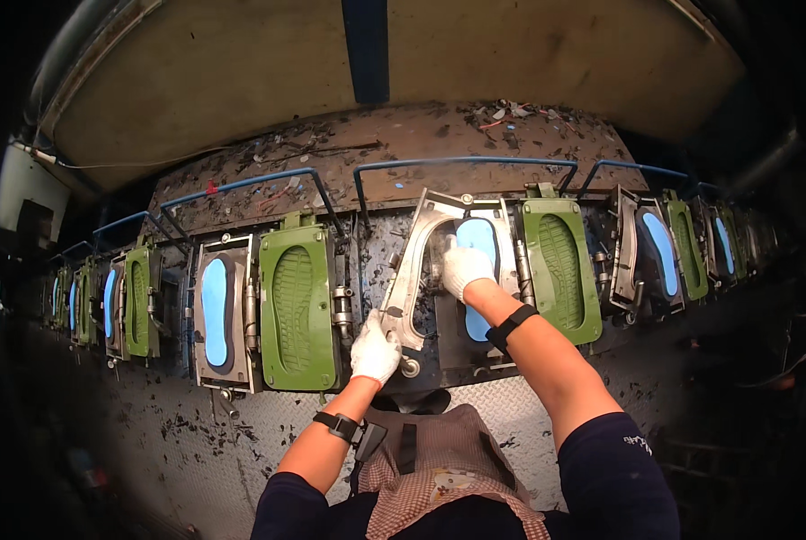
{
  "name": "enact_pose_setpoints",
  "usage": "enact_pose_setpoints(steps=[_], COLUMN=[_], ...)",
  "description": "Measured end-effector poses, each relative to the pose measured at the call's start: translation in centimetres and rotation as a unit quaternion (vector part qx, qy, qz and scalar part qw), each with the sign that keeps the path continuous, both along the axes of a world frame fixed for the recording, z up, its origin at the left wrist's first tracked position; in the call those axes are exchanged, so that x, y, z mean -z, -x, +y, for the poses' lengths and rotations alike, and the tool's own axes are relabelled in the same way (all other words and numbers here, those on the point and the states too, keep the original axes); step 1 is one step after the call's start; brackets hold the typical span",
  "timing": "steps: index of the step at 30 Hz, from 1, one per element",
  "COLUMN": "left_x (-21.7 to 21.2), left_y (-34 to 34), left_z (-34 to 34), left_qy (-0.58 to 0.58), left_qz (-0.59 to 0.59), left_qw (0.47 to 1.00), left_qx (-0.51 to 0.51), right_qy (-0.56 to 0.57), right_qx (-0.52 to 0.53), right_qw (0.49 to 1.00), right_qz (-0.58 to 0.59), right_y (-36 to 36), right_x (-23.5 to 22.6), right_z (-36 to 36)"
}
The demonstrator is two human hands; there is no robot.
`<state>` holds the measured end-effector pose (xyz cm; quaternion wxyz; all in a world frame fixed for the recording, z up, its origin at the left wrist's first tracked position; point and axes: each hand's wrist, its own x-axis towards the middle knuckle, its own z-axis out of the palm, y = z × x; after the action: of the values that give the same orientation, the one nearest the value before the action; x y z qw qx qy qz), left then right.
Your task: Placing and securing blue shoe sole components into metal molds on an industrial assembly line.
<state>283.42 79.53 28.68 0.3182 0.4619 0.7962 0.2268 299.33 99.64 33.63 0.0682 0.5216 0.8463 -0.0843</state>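
My left hand (376, 352), in a white knit glove, is closed on the near end of a metal mould frame (406, 286). The frame is swung open and tilted to the left, with a sole-shaped opening in it. My right hand (467, 268), also gloved, lies over a blue shoe sole piece (480, 236) in the mould beside the frame. Its fingers look curled in by the left edge of the sole piece; what they grip is hidden. A wristband sits on each of my forearms.
Green mould lids (297, 310) with tread patterns stand in a row left and right, beside moulds holding blue sole pieces (215, 310). Blue rails (466, 161) run behind them. Rubber scraps (511, 112) litter the brown platform beyond; a metal tread-plate floor (191, 432) lies nearer.
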Motion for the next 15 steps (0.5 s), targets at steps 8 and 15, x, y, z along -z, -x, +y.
enact_pose_setpoints(steps=[8, 15], left_x=[-2.4, -2.0], left_y=[-9.4, -11.6], left_z=[-1.3, 1.5], left_qy=[0.106, 0.161], left_qz=[-0.249, -0.173], left_qw=[0.961, 0.970], left_qx=[0.056, 0.054], right_qy=[0.117, -0.147], right_qx=[0.005, -0.029], right_qw=[0.990, 0.976], right_qz=[0.072, 0.157], right_y=[-2.8, -7.1], right_x=[-2.4, 1.3], right_z=[1.2, -3.2])
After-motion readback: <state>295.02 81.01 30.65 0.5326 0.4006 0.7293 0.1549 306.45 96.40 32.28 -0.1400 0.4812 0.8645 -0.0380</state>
